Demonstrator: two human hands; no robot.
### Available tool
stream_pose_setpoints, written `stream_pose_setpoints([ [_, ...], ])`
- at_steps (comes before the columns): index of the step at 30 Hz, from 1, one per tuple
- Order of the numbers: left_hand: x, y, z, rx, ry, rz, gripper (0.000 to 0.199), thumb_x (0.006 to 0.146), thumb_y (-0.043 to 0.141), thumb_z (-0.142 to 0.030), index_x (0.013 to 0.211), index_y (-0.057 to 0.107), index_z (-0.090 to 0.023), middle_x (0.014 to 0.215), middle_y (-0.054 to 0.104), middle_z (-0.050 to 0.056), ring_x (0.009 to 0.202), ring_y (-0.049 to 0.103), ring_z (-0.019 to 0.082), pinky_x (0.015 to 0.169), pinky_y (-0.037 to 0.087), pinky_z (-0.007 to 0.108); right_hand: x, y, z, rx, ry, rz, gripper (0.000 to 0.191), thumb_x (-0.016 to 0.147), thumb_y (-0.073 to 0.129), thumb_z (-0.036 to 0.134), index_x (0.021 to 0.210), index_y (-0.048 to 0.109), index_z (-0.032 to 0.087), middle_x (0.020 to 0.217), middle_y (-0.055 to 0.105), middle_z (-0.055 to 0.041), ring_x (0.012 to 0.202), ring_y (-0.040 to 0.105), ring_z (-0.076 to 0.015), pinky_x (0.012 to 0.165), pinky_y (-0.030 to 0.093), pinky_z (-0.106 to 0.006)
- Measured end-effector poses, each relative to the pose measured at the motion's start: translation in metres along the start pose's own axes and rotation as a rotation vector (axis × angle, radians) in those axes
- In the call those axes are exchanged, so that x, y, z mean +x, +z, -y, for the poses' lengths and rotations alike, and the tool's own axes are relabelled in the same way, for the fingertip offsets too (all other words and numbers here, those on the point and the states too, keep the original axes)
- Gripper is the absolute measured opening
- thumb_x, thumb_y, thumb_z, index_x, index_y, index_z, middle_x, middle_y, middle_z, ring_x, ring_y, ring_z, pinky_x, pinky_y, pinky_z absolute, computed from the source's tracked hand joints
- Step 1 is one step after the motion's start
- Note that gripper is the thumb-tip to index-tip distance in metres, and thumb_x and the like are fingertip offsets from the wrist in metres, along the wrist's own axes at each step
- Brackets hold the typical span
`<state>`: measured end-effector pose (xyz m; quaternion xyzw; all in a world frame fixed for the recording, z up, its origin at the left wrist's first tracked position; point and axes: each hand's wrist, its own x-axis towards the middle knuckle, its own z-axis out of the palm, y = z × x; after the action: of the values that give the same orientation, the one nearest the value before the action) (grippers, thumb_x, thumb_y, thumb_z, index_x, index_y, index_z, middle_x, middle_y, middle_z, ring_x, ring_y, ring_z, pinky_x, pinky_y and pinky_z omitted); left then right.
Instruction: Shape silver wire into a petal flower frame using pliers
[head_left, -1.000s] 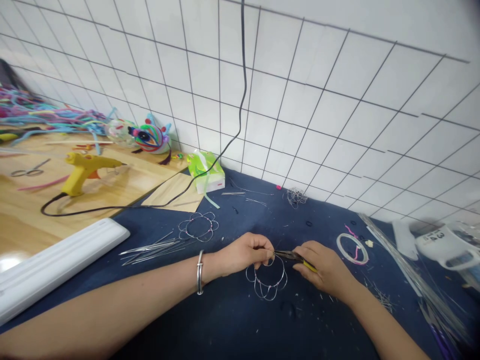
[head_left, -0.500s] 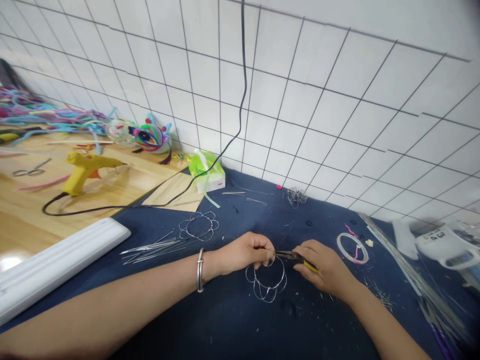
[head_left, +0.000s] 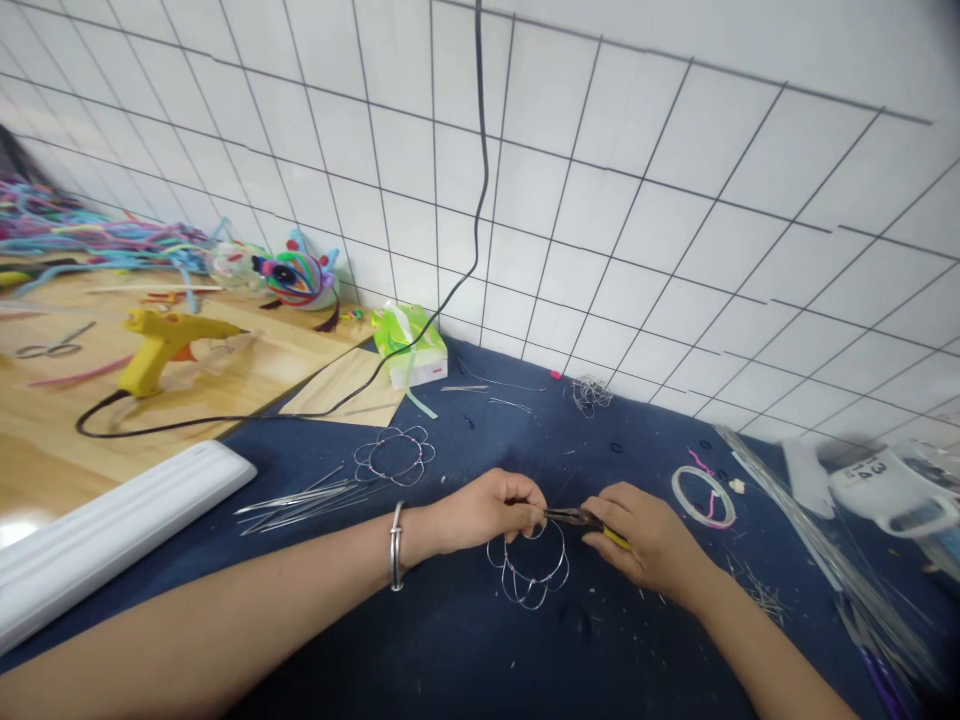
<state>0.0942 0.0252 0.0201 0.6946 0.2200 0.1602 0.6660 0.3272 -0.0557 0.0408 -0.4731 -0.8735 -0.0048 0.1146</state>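
Two hands are working close together over a dark blue surface (head_left: 420, 640). The left hand (head_left: 501, 508) is pinching the top edge of a looped wire ring (head_left: 533, 580), which is showing at five o'clock from it. The right hand (head_left: 646, 537) is curling around yellow-handled pliers (head_left: 576, 516), whose tips are pointing to nine o'clock, beside that pinch. Another wire ring (head_left: 394, 478) is lying at ten o'clock from the left hand, a white hoop (head_left: 678, 492) at two o'clock from the right.
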Motion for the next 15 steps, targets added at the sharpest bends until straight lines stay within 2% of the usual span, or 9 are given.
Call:
stream_pose_setpoints([
  [15, 0.0001, -0.0028, -0.0010, 0.100, -0.002, 0.032, 0.011, 0.077, 0.049, -0.021, 0.076, 0.057, -0.014, 0.063, 0.052, -0.002, 0.050, 0.042, 0.006, 0.047, 0.032, 0.018, 0.0005, -0.0064, 0.0050, 0.037, 0.029, 0.081, 0.026, 0.085, 0.044, 0.036, 0.101, 0.055, 0.019, 0.082, 0.054, -0.0055, 0.075, 0.050, -0.0150, 0.064, 0.040, -0.026],
])
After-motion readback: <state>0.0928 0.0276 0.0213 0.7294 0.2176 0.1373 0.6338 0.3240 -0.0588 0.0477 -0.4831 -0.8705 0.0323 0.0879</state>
